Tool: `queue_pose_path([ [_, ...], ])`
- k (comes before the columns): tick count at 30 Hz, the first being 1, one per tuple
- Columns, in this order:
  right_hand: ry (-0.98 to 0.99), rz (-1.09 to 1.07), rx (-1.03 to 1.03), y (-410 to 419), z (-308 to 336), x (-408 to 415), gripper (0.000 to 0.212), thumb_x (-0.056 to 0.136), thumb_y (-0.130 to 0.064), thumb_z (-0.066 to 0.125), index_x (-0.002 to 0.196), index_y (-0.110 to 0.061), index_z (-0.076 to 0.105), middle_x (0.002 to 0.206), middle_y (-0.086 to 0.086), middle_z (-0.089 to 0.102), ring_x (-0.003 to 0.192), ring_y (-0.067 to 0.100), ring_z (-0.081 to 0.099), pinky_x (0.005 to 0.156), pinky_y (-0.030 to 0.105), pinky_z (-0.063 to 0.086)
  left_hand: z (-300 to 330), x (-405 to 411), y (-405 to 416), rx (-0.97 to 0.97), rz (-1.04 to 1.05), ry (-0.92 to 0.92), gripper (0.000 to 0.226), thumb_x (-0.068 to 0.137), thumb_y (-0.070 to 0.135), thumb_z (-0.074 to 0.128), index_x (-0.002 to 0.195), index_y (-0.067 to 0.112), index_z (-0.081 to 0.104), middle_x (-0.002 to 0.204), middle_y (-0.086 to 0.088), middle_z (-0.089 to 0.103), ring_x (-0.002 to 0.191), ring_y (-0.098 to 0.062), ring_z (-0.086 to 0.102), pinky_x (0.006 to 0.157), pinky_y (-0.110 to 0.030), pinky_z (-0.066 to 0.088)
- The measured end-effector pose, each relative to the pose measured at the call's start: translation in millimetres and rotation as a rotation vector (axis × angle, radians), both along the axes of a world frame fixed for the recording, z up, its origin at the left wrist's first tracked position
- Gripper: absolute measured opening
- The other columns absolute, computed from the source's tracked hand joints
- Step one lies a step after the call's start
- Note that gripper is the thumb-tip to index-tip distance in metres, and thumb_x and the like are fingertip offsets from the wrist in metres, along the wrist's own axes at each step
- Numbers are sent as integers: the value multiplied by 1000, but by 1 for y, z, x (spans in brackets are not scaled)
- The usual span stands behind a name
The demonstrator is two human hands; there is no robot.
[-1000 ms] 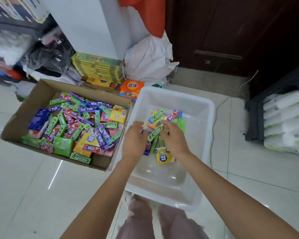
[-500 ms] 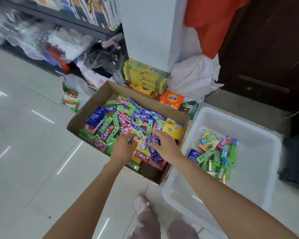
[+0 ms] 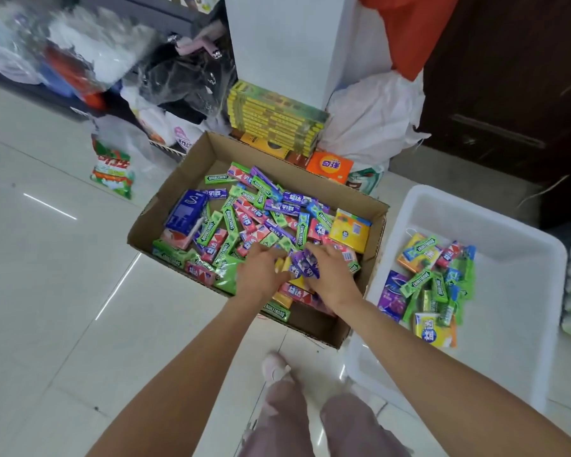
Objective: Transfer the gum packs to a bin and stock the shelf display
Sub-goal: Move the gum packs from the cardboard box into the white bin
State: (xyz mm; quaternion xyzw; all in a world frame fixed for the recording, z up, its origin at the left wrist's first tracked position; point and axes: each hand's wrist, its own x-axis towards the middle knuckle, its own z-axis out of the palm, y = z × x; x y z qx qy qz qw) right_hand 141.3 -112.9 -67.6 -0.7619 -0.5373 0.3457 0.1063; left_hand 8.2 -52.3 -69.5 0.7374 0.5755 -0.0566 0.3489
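Head view: both hands dig in the cardboard box (image 3: 185,169). The left hand (image 3: 259,275) and right hand (image 3: 332,275) each curl their grip around purple gum packs (image 3: 305,263) bunched between them. At three o'clock, the white bin (image 3: 524,324) holds more packs.

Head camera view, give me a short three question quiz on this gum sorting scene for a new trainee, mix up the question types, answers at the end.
1. True or false: both hands are inside the white bin.
2. Multiple choice: Where do most of the gum packs lie? A) in the cardboard box B) in the white bin C) on the floor
3. Short answer: What colour are the packs gathered between the left hand and the right hand?

Key
1. False; both hands are in the cardboard box.
2. A
3. Purple: the purple packs are bunched between the two hands.
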Motion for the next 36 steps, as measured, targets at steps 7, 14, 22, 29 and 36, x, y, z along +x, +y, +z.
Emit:
queue_pose_path([
  [7, 122, -158, 157, -2, 13, -3, 58, 82, -9, 69, 134, -17, 44, 124, 2, 39, 118, 13, 41, 93, 9, 34, 17, 5, -6, -64, 174, -436, 25, 84, 13, 67, 108, 11, 60, 99, 0, 62, 94, -17, 61, 73, -16, 46],
  [14, 191, -227, 368, -18, 54, 24, 60, 80, -10, 71, 134, -23, 47, 120, -2, 45, 112, 10, 49, 90, 9, 36, 65, 24, -16, -75, 282, -705, 26, 83, 22, 70, 108, 25, 62, 99, -2, 63, 78, -15, 64, 66, -32, 58],
  [22, 208, -411, 458, -94, 68, 110, 48, 80, -12, 72, 124, -21, 57, 112, -5, 55, 102, 12, 57, 90, 28, 49, 85, 126, -69, -150, 167, -770, 16, 84, 17, 69, 99, 20, 67, 90, -2, 68, 87, -18, 65, 77, -37, 56],
  [29, 132, -491, 231, -159, 27, 172, 48, 76, -6, 73, 122, -10, 59, 102, 4, 53, 105, 28, 56, 89, 25, 41, 27, 207, -128, -254, 126, -548, 30, 86, 4, 63, 116, 1, 61, 110, -9, 65, 100, -23, 62, 87, -31, 50],
  [36, 149, -392, 115, -170, 8, 183, 52, 80, -10, 70, 129, -10, 53, 119, 15, 54, 112, 27, 52, 91, 22, 34, 5, 209, -140, -105, 44, -361, 37, 87, 2, 57, 123, 8, 60, 120, -9, 64, 112, -22, 59, 96, -31, 44],
])
